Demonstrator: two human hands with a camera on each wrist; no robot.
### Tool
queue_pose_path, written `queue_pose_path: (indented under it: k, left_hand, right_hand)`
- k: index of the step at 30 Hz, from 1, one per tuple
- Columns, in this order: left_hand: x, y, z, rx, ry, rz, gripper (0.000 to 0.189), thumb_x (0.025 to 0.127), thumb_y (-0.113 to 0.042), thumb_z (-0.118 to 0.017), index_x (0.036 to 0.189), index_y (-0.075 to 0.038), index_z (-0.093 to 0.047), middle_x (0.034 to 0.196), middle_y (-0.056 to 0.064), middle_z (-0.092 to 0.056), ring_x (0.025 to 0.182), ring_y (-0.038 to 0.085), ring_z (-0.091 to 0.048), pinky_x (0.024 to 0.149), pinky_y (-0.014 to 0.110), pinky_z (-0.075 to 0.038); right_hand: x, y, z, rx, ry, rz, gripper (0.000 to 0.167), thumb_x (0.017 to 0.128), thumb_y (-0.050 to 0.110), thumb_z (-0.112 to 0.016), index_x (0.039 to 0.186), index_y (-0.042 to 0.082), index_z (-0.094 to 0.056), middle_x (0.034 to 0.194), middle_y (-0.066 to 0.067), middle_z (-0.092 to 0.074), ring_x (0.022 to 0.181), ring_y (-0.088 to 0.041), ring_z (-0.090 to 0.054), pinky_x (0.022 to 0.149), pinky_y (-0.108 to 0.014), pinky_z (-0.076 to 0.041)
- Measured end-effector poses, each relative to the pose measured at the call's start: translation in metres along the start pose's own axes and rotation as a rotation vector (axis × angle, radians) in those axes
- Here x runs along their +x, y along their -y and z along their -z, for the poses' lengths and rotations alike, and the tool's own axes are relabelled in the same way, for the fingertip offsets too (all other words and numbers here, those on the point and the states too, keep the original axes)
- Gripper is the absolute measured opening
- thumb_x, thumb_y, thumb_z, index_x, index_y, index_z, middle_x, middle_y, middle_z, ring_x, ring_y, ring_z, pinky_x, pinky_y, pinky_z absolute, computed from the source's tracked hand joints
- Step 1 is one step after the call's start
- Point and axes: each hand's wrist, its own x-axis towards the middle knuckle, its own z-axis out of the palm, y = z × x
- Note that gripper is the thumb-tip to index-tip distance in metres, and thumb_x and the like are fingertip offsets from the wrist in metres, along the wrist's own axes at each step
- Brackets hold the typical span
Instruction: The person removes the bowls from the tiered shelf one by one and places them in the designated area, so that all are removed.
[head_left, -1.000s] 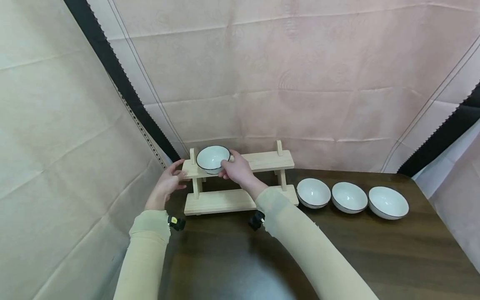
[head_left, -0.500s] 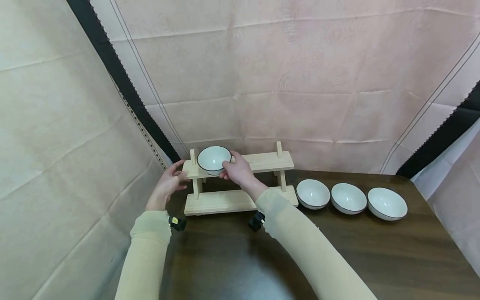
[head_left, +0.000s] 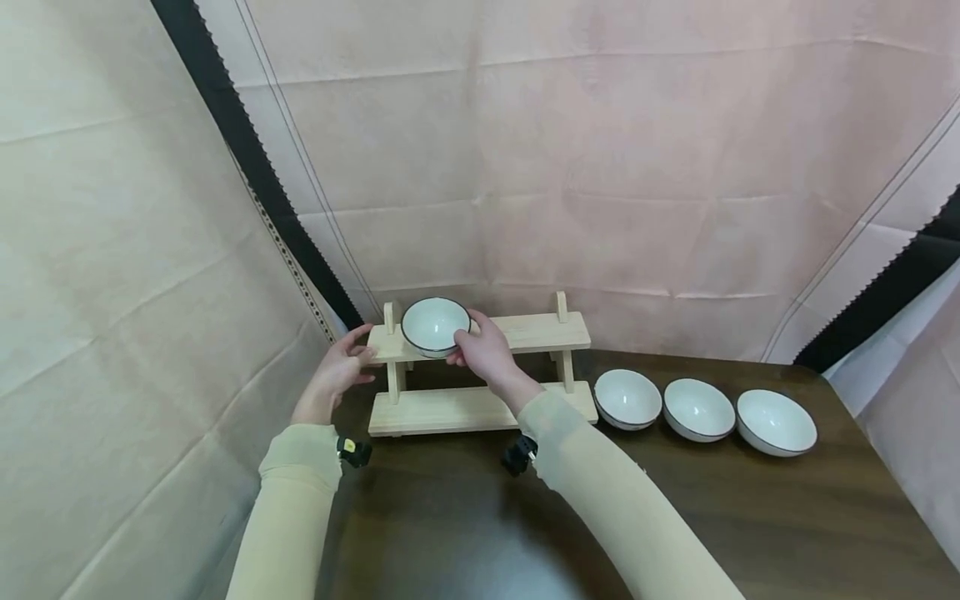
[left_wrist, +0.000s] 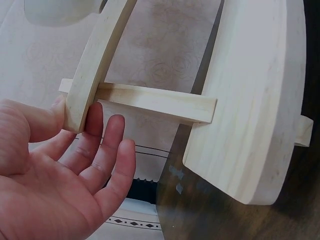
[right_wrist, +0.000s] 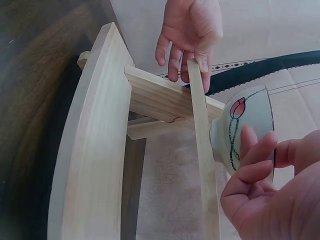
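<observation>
A two-tier wooden rack (head_left: 450,410) stands on the dark table. My left hand (head_left: 335,377) is at the left end of its upper board (left_wrist: 82,100), thumb on top and fingers beneath, pinching it. My right hand (head_left: 487,354) grips a white bowl (head_left: 435,325) with a dark rim by its right side, thumb at the rim. The bowl sits upright at the left part of the upper board, its foot right at the wood in the right wrist view. A red tulip-like flower (right_wrist: 238,107) is painted on the bowl's outside.
Three similar white bowls stand in a row right of the rack: a near one (head_left: 627,398), a middle one (head_left: 699,409) and a far right one (head_left: 776,422). Upright pegs (head_left: 561,306) rise at the upper board's back. Pale cloth walls (head_left: 600,167) enclose the table (head_left: 450,517).
The bowl and my right hand have shifted slightly right along the upper board. My left hand keeps its place at the board's end. The head view has tilted a little.
</observation>
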Motion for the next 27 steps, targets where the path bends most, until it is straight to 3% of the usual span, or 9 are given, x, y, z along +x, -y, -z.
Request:
queue_pose_path:
  k: [5, 13, 18, 27]
  left_hand:
    - [0.003, -0.003, -0.004, 0.021, 0.004, -0.02, 0.063, 0.114, -0.012, -0.049, 0.172, -0.021, -0.025, 0.156, 0.028, -0.049, 0.132, 0.045, -0.059, 0.106, 0.055, -0.054]
    - [0.008, -0.004, -0.007, 0.02, 0.022, -0.018, 0.063, 0.114, -0.011, -0.049, 0.172, -0.021, -0.025, 0.156, 0.028, -0.049, 0.132, 0.044, -0.059, 0.106, 0.055, -0.054]
    - [0.011, -0.001, -0.008, 0.025, 0.023, -0.018, 0.064, 0.114, -0.011, -0.05, 0.172, -0.021, -0.025, 0.156, 0.029, -0.049, 0.132, 0.045, -0.059, 0.106, 0.055, -0.053]
    - [0.007, 0.002, -0.003, 0.011, 0.015, -0.009, 0.064, 0.114, -0.01, -0.049, 0.172, -0.019, -0.023, 0.157, 0.031, -0.046, 0.136, 0.05, -0.054, 0.11, 0.059, -0.049]
  right_hand:
    - [-0.003, -0.002, 0.009, 0.035, -0.024, 0.014, 0.065, 0.102, 0.008, -0.053, 0.165, 0.006, -0.037, 0.08, -0.013, -0.073, 0.066, -0.017, -0.071, 0.062, -0.021, -0.053]
    - [-0.008, -0.011, 0.031, 0.081, -0.031, 0.012, 0.067, 0.101, 0.008, -0.051, 0.166, 0.011, -0.036, 0.075, -0.01, -0.074, 0.062, -0.011, -0.066, 0.056, -0.019, -0.047]
    - [-0.018, -0.015, 0.049, 0.083, -0.045, 0.024, 0.067, 0.102, 0.008, -0.05, 0.168, 0.014, -0.035, 0.075, -0.01, -0.074, 0.061, -0.01, -0.063, 0.055, -0.021, -0.043]
    - [-0.042, -0.037, 0.095, 0.099, -0.047, 0.044, 0.069, 0.1, 0.005, -0.051, 0.167, 0.017, -0.038, 0.076, -0.008, -0.074, 0.063, -0.01, -0.066, 0.058, -0.019, -0.048]
